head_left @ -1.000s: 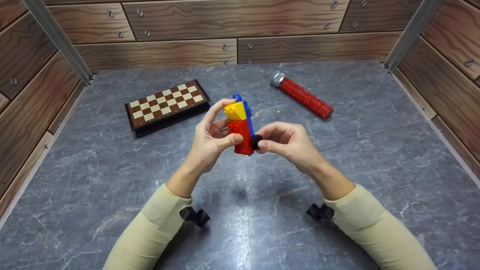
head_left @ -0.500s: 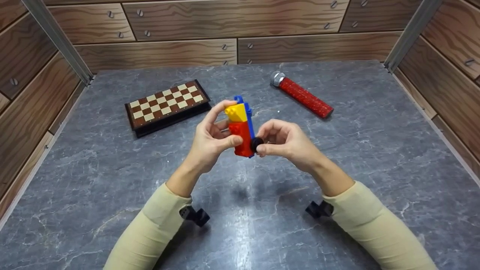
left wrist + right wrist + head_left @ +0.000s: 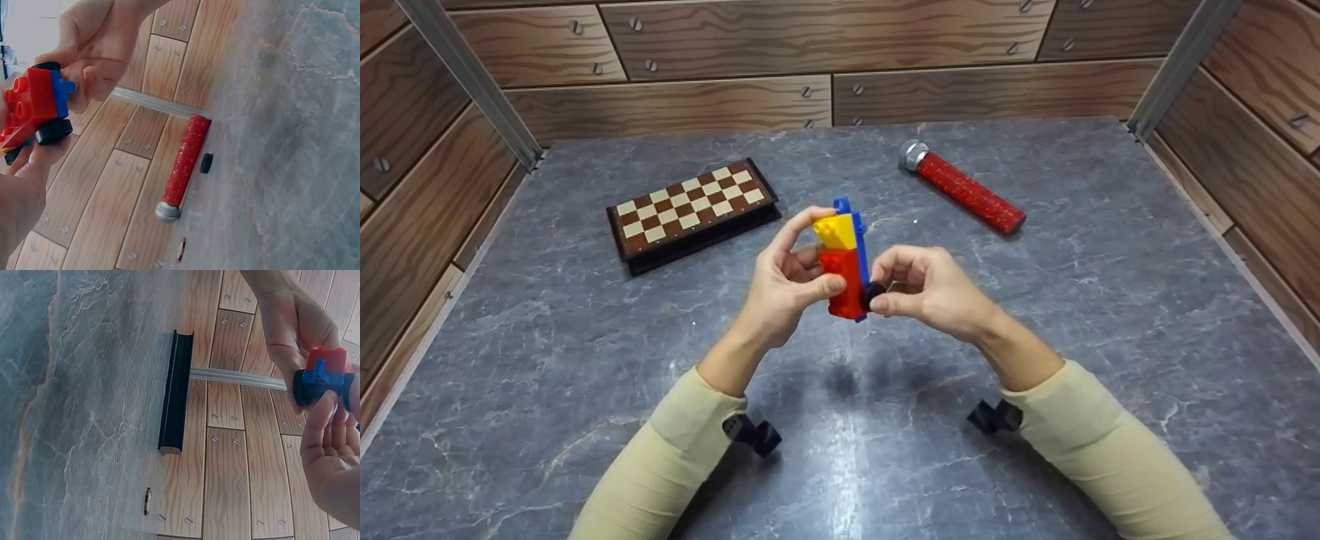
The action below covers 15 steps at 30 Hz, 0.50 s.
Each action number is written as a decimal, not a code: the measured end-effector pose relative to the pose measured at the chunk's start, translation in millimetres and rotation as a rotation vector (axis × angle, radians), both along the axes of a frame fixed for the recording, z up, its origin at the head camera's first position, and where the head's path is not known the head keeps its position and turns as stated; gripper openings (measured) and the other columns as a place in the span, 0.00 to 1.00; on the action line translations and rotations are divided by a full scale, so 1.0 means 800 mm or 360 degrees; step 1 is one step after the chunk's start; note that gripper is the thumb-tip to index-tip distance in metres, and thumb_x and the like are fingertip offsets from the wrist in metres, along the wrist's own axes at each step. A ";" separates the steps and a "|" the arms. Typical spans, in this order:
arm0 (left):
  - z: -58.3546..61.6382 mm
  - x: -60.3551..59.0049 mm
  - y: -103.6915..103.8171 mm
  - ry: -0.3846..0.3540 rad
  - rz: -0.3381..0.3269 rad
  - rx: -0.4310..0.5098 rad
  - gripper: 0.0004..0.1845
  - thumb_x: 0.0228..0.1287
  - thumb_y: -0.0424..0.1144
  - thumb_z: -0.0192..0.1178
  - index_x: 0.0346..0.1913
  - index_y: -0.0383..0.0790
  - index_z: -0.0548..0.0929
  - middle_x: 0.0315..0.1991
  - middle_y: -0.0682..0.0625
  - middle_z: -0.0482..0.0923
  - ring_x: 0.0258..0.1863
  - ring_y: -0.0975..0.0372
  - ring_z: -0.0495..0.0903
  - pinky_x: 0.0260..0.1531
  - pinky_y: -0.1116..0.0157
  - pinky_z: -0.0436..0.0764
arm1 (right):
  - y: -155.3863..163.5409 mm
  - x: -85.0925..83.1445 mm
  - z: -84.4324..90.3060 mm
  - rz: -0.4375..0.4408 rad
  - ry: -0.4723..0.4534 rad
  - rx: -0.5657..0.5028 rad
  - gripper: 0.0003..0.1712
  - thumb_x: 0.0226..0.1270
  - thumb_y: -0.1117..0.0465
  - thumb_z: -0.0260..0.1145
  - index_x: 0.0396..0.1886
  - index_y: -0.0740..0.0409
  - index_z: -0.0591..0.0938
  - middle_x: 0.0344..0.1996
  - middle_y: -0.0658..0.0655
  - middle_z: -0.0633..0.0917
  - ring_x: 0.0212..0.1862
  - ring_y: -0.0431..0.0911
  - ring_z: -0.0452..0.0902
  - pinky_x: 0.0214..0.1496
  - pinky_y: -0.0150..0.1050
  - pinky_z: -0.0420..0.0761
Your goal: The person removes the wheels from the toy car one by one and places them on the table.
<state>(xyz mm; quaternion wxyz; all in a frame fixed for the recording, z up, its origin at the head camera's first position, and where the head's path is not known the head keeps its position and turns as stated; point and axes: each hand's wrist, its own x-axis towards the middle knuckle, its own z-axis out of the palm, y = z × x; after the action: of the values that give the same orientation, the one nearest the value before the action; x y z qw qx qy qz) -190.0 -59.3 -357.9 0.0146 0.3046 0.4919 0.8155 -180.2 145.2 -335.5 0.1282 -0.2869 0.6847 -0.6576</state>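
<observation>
My left hand (image 3: 819, 253) grips a toy built of bricks (image 3: 844, 279), held upright above the table: a yellow piece on top, a red body, a blue plate along its right side. Thumb and forefinger of my right hand (image 3: 879, 285) pinch a small black wheel (image 3: 872, 293) at the toy's lower right side. The left wrist view shows the red and blue bricks (image 3: 34, 104) with a black wheel (image 3: 53, 130) beneath them. In the right wrist view the wheel (image 3: 304, 388) sits on the blue part, with my right fingers (image 3: 332, 433) against it.
A folded chessboard (image 3: 690, 206) lies at the back left of the grey marble table (image 3: 1110, 300). A red glitter tube with a silver cap (image 3: 964, 189) lies at the back right, a small black piece (image 3: 206, 163) beside it. Wooden panel walls enclose three sides.
Both hands and the toy have sunk a little and come slightly nearer to me. The right fingers stay pinched on the black wheel. Nothing on the table has moved.
</observation>
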 end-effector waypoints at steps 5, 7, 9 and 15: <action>-0.003 0.001 0.001 -0.0005 0.0005 0.0020 0.33 0.48 0.33 0.71 0.59 0.45 0.69 0.44 0.34 0.78 0.39 0.46 0.80 0.40 0.56 0.80 | -0.001 0.003 -0.001 -0.0048 0.0044 0.0074 0.12 0.53 0.74 0.69 0.33 0.69 0.74 0.32 0.60 0.78 0.31 0.48 0.75 0.34 0.35 0.79; -0.002 0.001 0.001 -0.0020 -0.0021 0.0030 0.34 0.48 0.34 0.71 0.59 0.44 0.69 0.43 0.35 0.78 0.38 0.46 0.80 0.39 0.56 0.80 | 0.000 0.004 -0.002 -0.0074 0.0076 0.0056 0.12 0.52 0.73 0.70 0.34 0.70 0.75 0.32 0.61 0.78 0.31 0.49 0.76 0.33 0.34 0.79; -0.001 0.000 0.000 -0.0038 -0.0048 0.0035 0.34 0.47 0.35 0.71 0.59 0.43 0.68 0.43 0.35 0.78 0.38 0.46 0.80 0.39 0.55 0.80 | 0.000 0.006 -0.001 -0.0085 0.0096 0.0021 0.13 0.52 0.72 0.71 0.34 0.71 0.75 0.33 0.61 0.79 0.31 0.49 0.76 0.33 0.35 0.79; 0.003 0.000 -0.004 -0.0072 -0.0088 0.0041 0.34 0.46 0.35 0.72 0.58 0.43 0.68 0.43 0.35 0.78 0.39 0.46 0.80 0.39 0.54 0.81 | 0.000 0.005 -0.003 -0.0022 0.0089 -0.0081 0.14 0.52 0.72 0.71 0.36 0.70 0.76 0.33 0.62 0.80 0.33 0.51 0.76 0.36 0.38 0.81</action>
<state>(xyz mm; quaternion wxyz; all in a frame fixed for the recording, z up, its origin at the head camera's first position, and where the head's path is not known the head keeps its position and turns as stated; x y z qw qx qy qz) -189.9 -62.6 -355.4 0.0443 0.2999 0.4722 0.8277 -176.5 145.6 -337.7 0.0972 -0.3037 0.6730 -0.6674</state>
